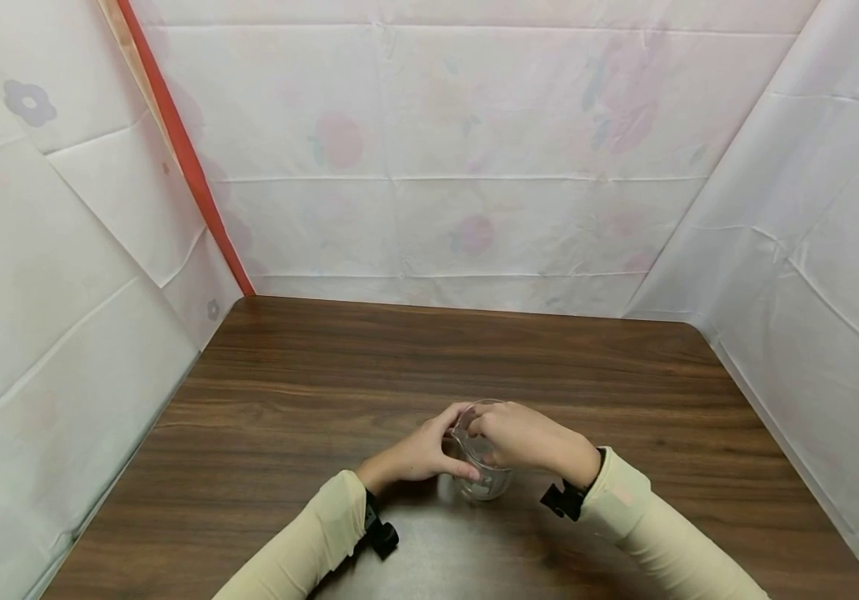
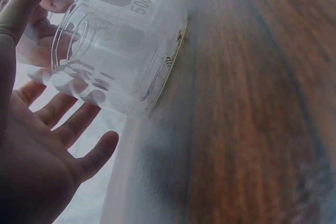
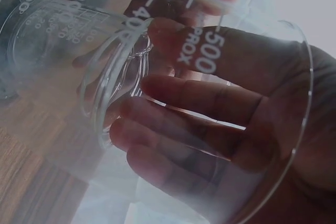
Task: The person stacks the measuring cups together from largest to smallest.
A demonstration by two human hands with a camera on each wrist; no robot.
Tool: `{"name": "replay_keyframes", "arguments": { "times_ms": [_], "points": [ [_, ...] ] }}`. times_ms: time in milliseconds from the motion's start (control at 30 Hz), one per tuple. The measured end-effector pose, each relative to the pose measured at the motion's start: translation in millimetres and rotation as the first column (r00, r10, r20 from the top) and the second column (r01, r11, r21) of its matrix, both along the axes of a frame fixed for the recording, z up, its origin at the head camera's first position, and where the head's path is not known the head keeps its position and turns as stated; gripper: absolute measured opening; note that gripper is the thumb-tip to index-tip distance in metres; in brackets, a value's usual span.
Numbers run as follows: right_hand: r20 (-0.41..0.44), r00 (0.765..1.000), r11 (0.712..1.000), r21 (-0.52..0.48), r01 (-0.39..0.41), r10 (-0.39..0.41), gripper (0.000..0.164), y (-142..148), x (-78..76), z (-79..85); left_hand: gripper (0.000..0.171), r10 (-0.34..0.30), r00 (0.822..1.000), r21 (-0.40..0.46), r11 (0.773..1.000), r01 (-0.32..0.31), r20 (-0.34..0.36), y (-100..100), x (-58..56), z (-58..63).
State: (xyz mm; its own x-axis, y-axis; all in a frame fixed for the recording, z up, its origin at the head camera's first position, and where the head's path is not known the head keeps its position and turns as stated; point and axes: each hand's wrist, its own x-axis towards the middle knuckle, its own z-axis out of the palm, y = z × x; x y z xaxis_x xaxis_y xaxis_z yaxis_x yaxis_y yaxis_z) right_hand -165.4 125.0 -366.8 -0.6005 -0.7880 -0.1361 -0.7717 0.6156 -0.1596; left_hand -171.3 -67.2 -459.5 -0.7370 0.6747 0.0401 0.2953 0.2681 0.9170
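Observation:
A clear glass beaker [image 1: 486,490] marked 500 ml stands upright on the wooden table. My left hand [image 1: 423,450] holds it from the left, the thumb on the near side and the fingers spread along the wall. Nested inside is a smaller glass beaker, its rim [image 3: 100,90] well below the large rim [image 3: 310,95]. From above, my right hand [image 1: 528,435] reaches into the large beaker. In the right wrist view its thumb and fingers [image 3: 205,95] pinch the small beaker's rim. Through the glass, the small beaker [image 2: 79,40] also shows in the left wrist view.
The brown wooden table [image 1: 309,358] spreads around the beakers. White patterned cloth [image 1: 429,225] hangs behind it and along both sides. A red strip [image 1: 189,158] runs down the back left corner. Each wrist bears a black strap with a small camera [image 1: 382,537].

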Motion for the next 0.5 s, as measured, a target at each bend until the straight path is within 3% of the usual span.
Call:
{"name": "replay_keyframes", "arguments": {
  "times_ms": [167,500],
  "points": [
    [0.005,1.000,1.000,0.010,0.016,-0.016,0.031,-0.2,0.4,0.6,0.083,0.001,1.000,0.001,1.000,-0.001,0.008,0.3,-0.1,0.4],
    [-0.048,0.998,0.999,-0.010,-0.037,0.037,0.030,1.7,0.6,-0.9,0.084,0.003,1.000,-0.018,1.000,-0.003,-0.003,-0.2,-0.2,0.6]
  ]
}}
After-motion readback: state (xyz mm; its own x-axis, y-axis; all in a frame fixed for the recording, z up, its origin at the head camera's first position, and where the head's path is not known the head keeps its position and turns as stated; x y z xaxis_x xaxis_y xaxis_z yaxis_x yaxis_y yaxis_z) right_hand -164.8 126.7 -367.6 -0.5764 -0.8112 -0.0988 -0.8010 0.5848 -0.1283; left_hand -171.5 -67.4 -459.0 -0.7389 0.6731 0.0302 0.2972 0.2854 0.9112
